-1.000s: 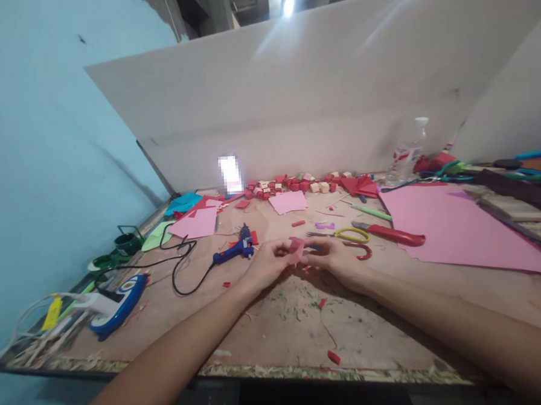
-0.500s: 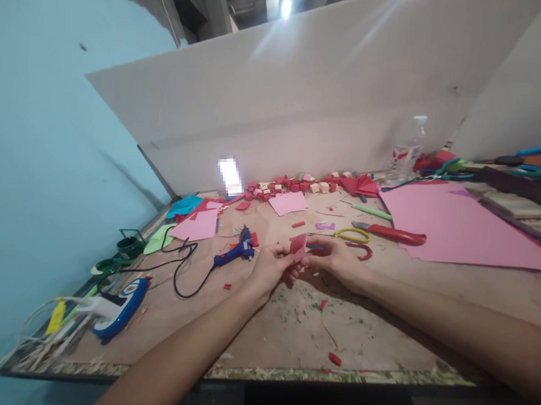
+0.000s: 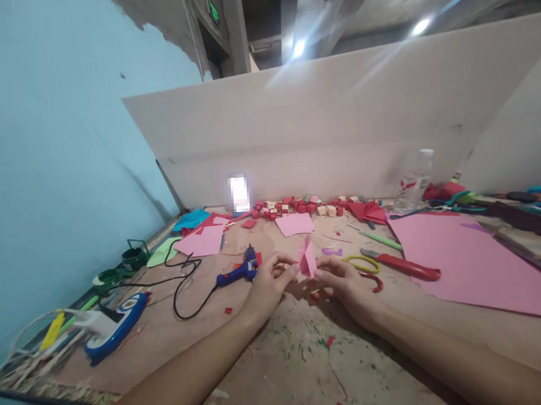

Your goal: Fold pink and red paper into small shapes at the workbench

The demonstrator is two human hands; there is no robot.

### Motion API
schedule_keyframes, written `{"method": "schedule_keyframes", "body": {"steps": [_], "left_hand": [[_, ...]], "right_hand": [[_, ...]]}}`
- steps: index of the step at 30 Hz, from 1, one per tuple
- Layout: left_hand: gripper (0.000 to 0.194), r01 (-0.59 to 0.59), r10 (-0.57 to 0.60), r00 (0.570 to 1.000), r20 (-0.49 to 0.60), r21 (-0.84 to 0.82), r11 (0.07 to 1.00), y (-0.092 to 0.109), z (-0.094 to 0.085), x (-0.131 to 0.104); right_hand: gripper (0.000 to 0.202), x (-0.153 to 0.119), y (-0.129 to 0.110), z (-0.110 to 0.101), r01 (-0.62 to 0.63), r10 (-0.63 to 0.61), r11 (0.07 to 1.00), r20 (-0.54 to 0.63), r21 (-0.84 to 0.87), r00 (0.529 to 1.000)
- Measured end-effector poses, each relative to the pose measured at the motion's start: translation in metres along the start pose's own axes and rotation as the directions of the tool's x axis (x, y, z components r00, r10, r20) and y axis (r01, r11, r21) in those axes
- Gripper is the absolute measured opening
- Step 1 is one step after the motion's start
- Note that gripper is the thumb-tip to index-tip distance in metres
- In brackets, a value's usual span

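Note:
A small folded piece of pink paper (image 3: 308,258) stands upright between my two hands, above the middle of the table. My left hand (image 3: 272,282) pinches its left edge with thumb and fingertips. On the other side, my right hand (image 3: 345,281) has its thumb and fingers closed at the lower right edge. Just beyond the right hand lie a yellow loop handle (image 3: 367,264) and a red loop handle (image 3: 375,283), partly hidden by the hand. A blue hot glue gun (image 3: 238,272) rests left of my left hand.
A red utility knife (image 3: 405,267) lies on a large pink sheet (image 3: 478,270) at right. Small red and pink folded pieces (image 3: 289,207) line the back, near a plastic bottle (image 3: 414,183) and a lit phone (image 3: 240,193). At left is a blue-white power strip (image 3: 118,328) with cables.
The pink paper has turned from a flatter, tilted position to upright, its fold now showing. My hands have moved slightly apart around it. The camera view has tilted upward.

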State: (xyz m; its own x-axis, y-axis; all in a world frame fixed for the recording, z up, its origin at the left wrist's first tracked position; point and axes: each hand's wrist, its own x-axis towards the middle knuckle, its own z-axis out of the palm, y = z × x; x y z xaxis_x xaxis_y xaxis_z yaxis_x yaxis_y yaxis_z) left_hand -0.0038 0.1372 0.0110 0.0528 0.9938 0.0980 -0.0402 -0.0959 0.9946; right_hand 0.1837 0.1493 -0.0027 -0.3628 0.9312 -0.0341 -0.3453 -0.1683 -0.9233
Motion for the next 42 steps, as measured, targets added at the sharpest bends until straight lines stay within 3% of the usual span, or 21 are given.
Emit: {"method": "schedule_keyframes", "body": {"steps": [5, 14, 18, 32, 37, 42], "left_hand": [[0.034, -0.020, 0.019, 1.000, -0.015, -0.058, 0.998, 0.003, -0.001, 0.003], [0.046, 0.095, -0.091, 0.995, 0.027, -0.189, 0.977, 0.003, -0.002, 0.005], [0.049, 0.089, -0.088, 0.996, 0.013, -0.192, 0.977, 0.002, 0.000, 0.005], [0.040, 0.018, -0.029, 0.995, -0.100, -0.104, 0.994, 0.007, -0.003, 0.013], [0.038, 0.019, -0.024, 0.996, -0.088, -0.055, 0.998, 0.002, -0.001, 0.013], [0.037, 0.005, -0.008, 0.994, -0.111, -0.029, 1.000, -0.001, 0.000, 0.011]], "right_hand": [[0.030, 0.002, 0.000, -0.003, -0.025, 0.025, 1.000, 0.030, 0.011, 0.999], [0.030, 0.003, -0.001, -0.006, -0.057, 0.058, 0.998, 0.060, -0.007, 0.997], [0.035, 0.004, -0.003, -0.004, -0.083, 0.082, 0.997, 0.062, 0.004, 0.995], [0.038, 0.000, -0.006, 0.004, -0.056, 0.051, 0.996, -0.080, -0.064, 0.995], [0.038, 0.000, -0.005, 0.003, 0.080, -0.139, 0.949, -0.179, -0.304, 0.974], [0.033, 0.002, -0.014, 0.012, 0.134, -0.339, 0.779, -0.232, -0.612, 0.912]]}}
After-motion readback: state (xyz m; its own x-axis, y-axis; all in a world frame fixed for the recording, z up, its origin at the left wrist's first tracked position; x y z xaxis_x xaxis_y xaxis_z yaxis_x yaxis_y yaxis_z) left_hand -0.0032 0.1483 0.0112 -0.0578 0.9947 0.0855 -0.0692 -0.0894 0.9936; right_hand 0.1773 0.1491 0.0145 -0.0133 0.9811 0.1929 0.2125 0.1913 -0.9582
